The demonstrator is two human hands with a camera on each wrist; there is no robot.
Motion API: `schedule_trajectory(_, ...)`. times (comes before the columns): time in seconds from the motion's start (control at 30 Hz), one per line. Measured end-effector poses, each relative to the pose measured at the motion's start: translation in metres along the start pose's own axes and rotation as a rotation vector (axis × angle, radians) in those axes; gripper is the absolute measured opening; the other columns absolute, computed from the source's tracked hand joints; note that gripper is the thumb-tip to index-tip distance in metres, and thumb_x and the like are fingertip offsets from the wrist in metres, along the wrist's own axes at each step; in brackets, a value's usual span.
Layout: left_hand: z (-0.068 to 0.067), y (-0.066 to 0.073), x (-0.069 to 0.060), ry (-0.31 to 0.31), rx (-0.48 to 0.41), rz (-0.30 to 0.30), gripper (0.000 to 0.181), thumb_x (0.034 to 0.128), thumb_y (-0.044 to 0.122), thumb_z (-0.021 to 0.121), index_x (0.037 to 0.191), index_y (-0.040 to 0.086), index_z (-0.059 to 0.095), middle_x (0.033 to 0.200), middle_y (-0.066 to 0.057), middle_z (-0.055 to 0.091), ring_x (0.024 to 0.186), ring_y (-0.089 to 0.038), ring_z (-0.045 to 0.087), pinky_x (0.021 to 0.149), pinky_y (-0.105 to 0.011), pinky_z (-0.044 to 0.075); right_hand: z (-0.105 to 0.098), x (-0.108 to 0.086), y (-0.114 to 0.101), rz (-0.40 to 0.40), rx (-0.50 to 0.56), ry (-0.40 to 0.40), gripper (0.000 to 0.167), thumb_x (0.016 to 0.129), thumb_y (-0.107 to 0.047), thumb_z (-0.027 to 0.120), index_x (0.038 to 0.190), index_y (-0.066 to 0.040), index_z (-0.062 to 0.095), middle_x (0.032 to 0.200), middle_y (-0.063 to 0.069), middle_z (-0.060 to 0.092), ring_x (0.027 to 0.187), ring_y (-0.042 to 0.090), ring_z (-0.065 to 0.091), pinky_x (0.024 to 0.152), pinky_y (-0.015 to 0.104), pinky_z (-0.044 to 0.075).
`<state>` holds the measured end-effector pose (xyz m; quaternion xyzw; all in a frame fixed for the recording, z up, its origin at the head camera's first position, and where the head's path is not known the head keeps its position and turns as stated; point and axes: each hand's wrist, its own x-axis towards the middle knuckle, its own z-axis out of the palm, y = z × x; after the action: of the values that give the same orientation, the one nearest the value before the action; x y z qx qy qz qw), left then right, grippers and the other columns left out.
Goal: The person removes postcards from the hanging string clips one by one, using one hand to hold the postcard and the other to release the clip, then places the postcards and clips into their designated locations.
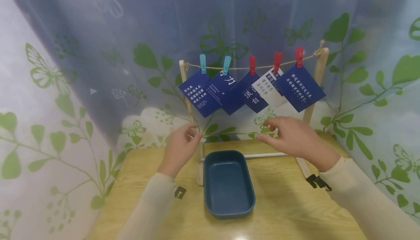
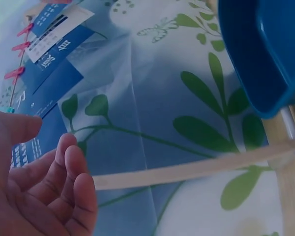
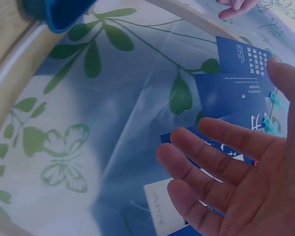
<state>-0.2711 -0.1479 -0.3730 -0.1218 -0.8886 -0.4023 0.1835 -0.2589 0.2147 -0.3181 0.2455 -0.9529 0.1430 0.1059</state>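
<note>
Several blue cards with white print and a mostly white card hang from a twine line. Red clothespins grip those on the right, light blue clothespins those on the left. Below the leftmost cards is my left hand, its fingers loosely bent around nothing. My right hand hovers below the right-hand cards, also holding nothing; its fingers look loosely spread in the right wrist view. Between and below the hands sits a dark blue tray, touched by neither.
The twine is tied between two wooden posts, with a white rod low between them. This frame stands on a wood-grain table. A curtain printed with leaves and butterflies hangs close behind.
</note>
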Motion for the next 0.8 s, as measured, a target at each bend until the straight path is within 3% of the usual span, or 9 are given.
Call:
schedule_trajectory(0.13,0.006,0.005,0.010,0.025,-0.024,-0.024,0.041,0.1052,0.040,0.071,0.135,0.012,0.072,0.099,-0.002,0.078,0.083,-0.019,0.072,0.073,-0.038,0.063,-0.006,0.009,-0.006,0.002,-0.007,0.015,0.059,0.102,-0.067,0.063,0.130,-0.017,0.075,0.110,0.003,0.080,0.076,0.008,0.067,0.064,0.033,0.056)
schedule_trajectory(0.33,0.011,0.011,0.024,0.081,-0.063,-0.086,0.039,0.1043,0.037,0.072,0.128,0.007,0.075,0.094,-0.006,0.077,0.074,-0.019,0.071,0.065,-0.035,0.061,-0.016,0.027,-0.018,0.015,0.049,0.012,0.060,0.103,-0.067,0.062,0.134,-0.017,0.073,0.108,0.002,0.079,0.070,0.010,0.064,0.063,0.032,0.054)
schedule_trajectory(0.57,0.011,0.016,0.034,0.107,-0.134,-0.153,0.035,0.1037,0.032,0.073,0.124,0.004,0.077,0.088,-0.010,0.075,0.066,-0.021,0.065,0.056,-0.032,0.055,-0.029,0.053,-0.033,-0.053,0.093,0.039,0.056,0.105,-0.061,0.063,0.136,-0.014,0.072,0.101,-0.001,0.078,0.069,0.009,0.064,0.066,0.035,0.056)
schedule_trajectory(0.8,0.014,0.014,0.040,0.118,-0.177,-0.162,0.036,0.1046,0.033,0.072,0.127,0.005,0.075,0.087,-0.009,0.077,0.064,-0.018,0.062,0.054,-0.030,0.051,-0.040,0.070,-0.044,-0.051,0.133,0.055,0.053,0.105,-0.055,0.066,0.135,-0.012,0.073,0.089,-0.004,0.074,0.067,0.014,0.063,0.066,0.037,0.055)
